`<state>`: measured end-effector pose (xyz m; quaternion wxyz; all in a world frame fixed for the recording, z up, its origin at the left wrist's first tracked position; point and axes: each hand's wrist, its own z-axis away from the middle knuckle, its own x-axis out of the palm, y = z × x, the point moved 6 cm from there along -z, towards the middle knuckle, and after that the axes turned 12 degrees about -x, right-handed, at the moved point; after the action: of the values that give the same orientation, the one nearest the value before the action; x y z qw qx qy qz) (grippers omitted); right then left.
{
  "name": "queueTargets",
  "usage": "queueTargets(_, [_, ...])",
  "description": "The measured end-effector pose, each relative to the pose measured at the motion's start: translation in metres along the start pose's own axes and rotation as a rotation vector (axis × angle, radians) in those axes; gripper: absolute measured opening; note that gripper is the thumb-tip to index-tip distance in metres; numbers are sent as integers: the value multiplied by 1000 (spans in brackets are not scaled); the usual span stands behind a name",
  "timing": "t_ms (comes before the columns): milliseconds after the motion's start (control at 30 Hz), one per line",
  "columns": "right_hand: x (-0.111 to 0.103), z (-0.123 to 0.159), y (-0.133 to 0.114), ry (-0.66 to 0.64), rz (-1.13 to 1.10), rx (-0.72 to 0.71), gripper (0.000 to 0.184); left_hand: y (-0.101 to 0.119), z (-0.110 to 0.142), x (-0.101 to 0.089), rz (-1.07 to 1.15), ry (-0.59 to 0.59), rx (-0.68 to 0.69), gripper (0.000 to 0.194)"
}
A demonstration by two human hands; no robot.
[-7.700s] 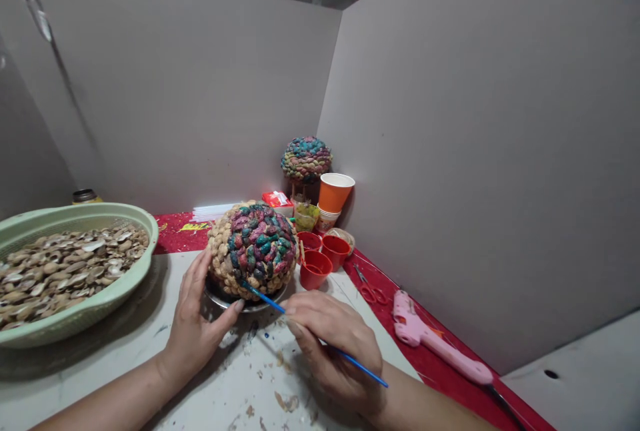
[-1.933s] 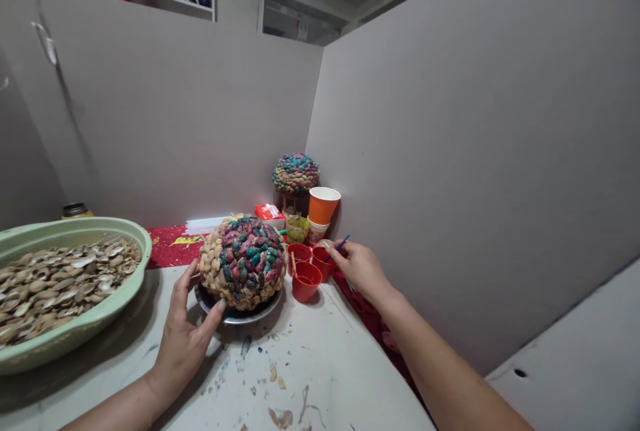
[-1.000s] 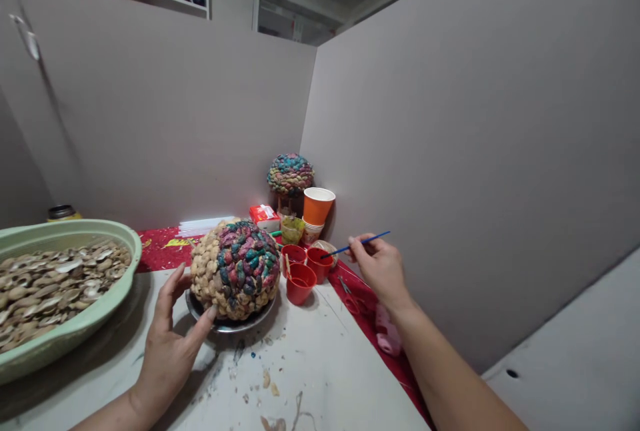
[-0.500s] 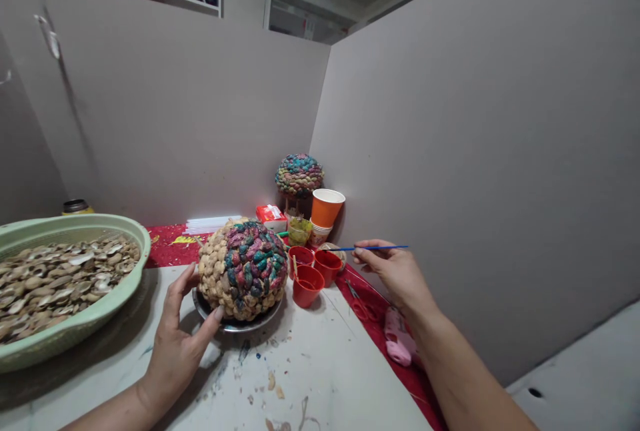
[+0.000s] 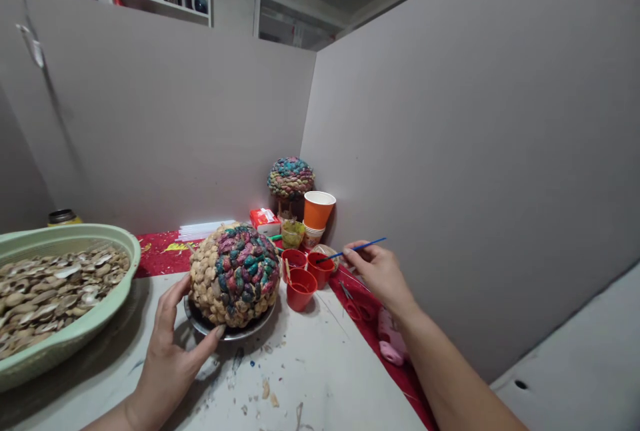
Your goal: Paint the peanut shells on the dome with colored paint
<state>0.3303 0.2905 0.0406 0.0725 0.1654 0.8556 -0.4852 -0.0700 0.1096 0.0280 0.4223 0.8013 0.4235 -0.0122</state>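
A ball covered in peanut shells [image 5: 235, 274] rests in a shallow metal bowl [image 5: 247, 332]; its right part is painted purple, teal and dark blue, its left part is bare tan. My left hand [image 5: 173, 344] grips the ball's left side, thumb low at the bowl's rim and fingers behind. Between the fingertips of my right hand [image 5: 375, 271] is a thin blue paintbrush [image 5: 357, 246], tilted, with its tip at the mouth of a red cup [image 5: 320, 274]. Another red cup [image 5: 301, 292] with a small stick and a third red cup [image 5: 294, 259] stand beside it.
A green basket of peanut shells [image 5: 127, 264] stands at left. Behind the cups are stacked paper cups [image 5: 319, 210], a painted shell-covered piece [image 5: 291, 178] and a red-white box [image 5: 265, 221]. Scissors [image 5: 354, 304] and a pink glue gun [image 5: 391, 341] lie at right. Grey panels enclose the back and right.
The brush has tilted more steeply, its tip now lower at the red cup. My left hand stays on the ball. The whole view has shifted slightly.
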Motion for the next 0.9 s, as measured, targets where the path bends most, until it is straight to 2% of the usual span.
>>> queueTargets(300, [1,0,-9,24,36,-56,31,1,-2,1,-27,16,39,76])
queueTargets(467, [-4,3,-23,157,-35,-66,24,-1,-2,1,-34,23,48,77])
queueTargets(633, [-17,11,-52,398,-235,-138,43,-1,-1,2,-40,14,44,77])
queueTargets(700, [-21,15,-66,464,-329,-178,45,0,-1,2,-46,14,44,76])
queueTargets(800, [-18,28,-89,487,-452,-236,42,2,-1,1,-55,5,39,75])
queueTargets(900, [-3,50,-111,429,-519,-291,38,6,0,1,-62,0,41,73])
